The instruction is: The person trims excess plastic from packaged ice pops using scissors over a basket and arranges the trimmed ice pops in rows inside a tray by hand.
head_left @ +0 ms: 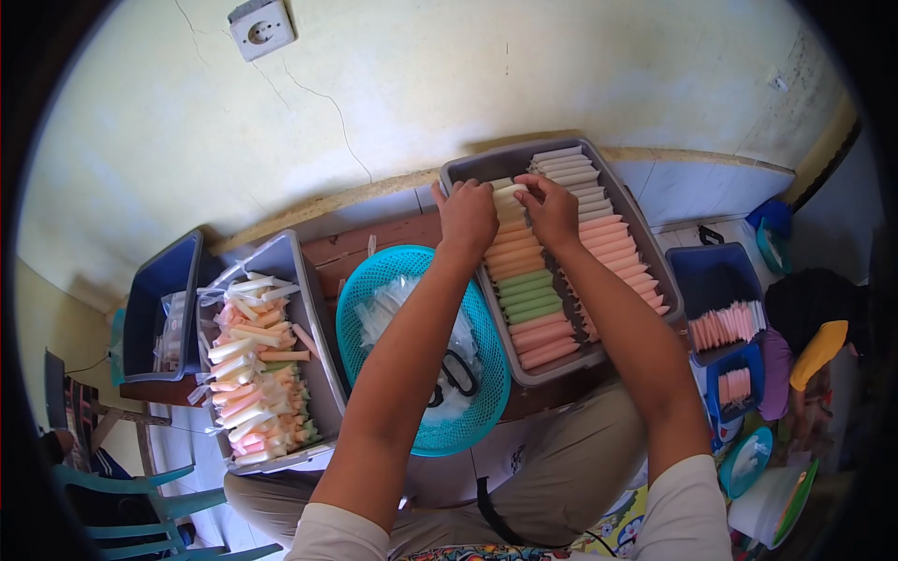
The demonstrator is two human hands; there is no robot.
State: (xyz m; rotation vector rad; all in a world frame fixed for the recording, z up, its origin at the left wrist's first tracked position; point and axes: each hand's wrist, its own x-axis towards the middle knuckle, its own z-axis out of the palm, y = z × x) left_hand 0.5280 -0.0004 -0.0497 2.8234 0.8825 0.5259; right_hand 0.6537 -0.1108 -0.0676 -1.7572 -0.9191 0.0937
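My left hand [468,215] and my right hand [552,208] meet at the far end of a grey tray [533,376]. Between them lies a pale cream ice pop [510,191] in a slim plastic tube, its ends pinched in my fingers, partly hidden. Beneath my hands, the tray's left row runs from orange ice pops [514,251] to green ice pops [529,297] and pink ice pops [544,340]. White ice pops [572,170] and more pink ones fill the right row, partly behind my right forearm.
A turquoise basket [348,323] holds clear plastic bags and black-handled scissors [458,372]. Left of it, a grey crate [313,351] contains a loose heap of ice pops. A blue crate [159,309] stands farther left. Blue bins [716,266] with ice pops sit at right; a wall rises behind.
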